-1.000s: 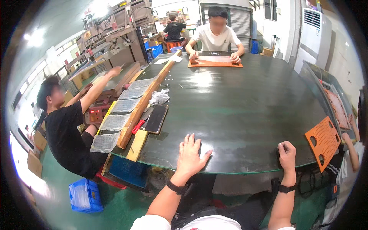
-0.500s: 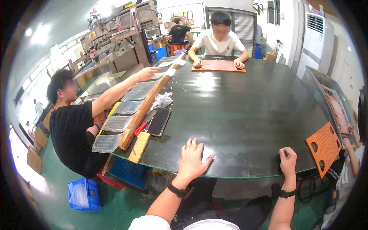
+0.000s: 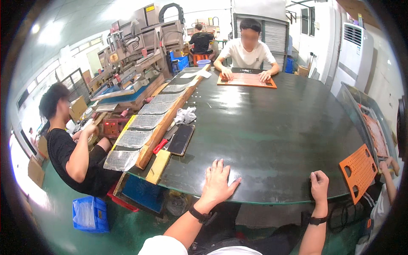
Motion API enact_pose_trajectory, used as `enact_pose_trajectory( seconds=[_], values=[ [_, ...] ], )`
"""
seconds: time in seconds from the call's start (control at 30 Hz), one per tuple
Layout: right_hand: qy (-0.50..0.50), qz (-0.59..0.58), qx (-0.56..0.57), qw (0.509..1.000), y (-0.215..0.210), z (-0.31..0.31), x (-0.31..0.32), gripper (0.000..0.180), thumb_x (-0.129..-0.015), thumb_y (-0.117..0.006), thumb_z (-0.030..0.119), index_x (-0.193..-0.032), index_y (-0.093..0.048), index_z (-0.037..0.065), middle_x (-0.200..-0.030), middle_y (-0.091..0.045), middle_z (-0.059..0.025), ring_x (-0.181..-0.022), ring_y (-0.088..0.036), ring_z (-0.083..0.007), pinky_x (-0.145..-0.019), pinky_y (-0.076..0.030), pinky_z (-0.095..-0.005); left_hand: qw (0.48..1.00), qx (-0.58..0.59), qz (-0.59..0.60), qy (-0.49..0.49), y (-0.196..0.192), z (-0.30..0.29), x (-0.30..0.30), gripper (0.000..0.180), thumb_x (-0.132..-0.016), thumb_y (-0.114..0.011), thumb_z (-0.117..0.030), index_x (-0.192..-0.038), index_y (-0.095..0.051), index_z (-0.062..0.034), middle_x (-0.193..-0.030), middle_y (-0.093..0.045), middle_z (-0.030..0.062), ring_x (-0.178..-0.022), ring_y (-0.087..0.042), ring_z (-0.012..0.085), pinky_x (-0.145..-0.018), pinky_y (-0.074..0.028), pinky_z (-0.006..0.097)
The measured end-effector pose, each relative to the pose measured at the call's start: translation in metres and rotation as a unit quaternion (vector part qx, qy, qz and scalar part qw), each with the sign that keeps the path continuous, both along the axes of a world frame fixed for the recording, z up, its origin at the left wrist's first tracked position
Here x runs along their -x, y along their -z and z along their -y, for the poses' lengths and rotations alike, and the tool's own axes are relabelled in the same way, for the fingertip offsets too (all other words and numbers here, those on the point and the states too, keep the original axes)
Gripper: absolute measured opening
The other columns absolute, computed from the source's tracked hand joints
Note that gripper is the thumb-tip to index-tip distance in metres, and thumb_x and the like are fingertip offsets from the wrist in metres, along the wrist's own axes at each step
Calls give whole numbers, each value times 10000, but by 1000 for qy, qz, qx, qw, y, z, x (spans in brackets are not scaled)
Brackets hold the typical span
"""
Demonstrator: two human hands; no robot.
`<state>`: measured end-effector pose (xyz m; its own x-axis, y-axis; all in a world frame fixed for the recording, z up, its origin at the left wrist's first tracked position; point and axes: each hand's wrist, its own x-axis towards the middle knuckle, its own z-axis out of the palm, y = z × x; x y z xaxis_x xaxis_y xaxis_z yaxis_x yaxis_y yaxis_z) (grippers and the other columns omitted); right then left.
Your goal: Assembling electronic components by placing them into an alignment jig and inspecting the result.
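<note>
My left hand lies flat on the dark green table near its front edge, fingers stretched and thumb out, holding nothing. My right hand rests farther right at the same edge, its fingers curled into a loose fist with nothing showing in them. Left of my left hand are a yellow block, a red-handled tool and a dark phone. Beyond the phone sits a crumpled grey cloth. To the right of my right hand, an orange perforated board leans over the table's edge.
A wooden bar runs along the left side, with several clear sheets beside it. Across the table, a co-worker has both hands on an orange tray. Another co-worker sits at left, above a blue crate.
The co-worker at left has drawn an outstretched arm back from over the clear sheets. The co-worker opposite has shifted both hands on the orange tray. My hands have stayed nearly where they were.
</note>
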<state>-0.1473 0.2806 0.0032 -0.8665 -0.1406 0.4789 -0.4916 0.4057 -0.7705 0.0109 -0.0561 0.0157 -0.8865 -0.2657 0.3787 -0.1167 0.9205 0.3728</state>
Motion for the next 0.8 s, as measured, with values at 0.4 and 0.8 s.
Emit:
enact_pose_trajectory(
  seconds=[0.4,0.8],
  values=[
    [10,0,10,1000,0,2,3,171,-841,-618,70,-722,-568,-43,-624,-506,-71,-578,-475,-122,-541,-383,-282,999,25,-24,-8,-3,1,2,543,-787,-679,-365,-1137,-561,33,-1323,-434,293,-1279,-354,432,-1042,-273,502],
    [19,-2,-23,1000,-4,5,2,195,-836,-633,114,-726,-576,-38,-626,-518,-118,-564,-496,-187,-542,-396,-315,996,53,73,9,-18,1,-2,648,-778,-693,-368,-1236,-492,44,-1398,-340,293,-1339,-264,434,-1062,-231,545]
  ],
)
